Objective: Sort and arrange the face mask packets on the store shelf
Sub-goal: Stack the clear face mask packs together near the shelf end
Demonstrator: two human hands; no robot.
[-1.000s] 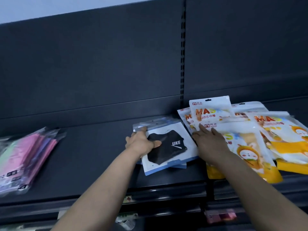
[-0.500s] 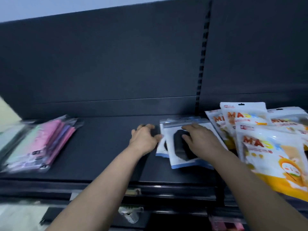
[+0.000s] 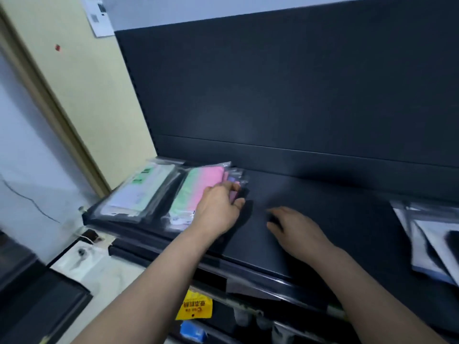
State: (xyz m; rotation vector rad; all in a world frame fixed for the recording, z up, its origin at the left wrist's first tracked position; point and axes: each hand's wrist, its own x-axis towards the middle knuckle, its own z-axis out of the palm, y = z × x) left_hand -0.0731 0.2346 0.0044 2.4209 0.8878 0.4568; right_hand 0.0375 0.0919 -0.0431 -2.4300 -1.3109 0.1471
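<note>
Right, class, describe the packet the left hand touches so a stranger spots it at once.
Find the dark shelf, then its left end by the cream wall. Of the packets there, it is the pink-and-green packet, right of the white-and-green packet.

1. The flat metal store shelf [image 3: 323, 219] is seen in plain dark charcoal blue.
2. The clear plastic packets of pastel masks [image 3: 198, 184] are banded mint green and pink, with lilac at one edge.
3. The clear plastic packet of white masks [image 3: 139, 194] is marked with green labels.
4. The flat white blue-edged packets [image 3: 427, 244] are patched with black.
5. The small yellow hanging tag [image 3: 195, 306] is printed with dark characters.
6. The smooth painted wall [image 3: 94, 100] is coloured cream.
</note>
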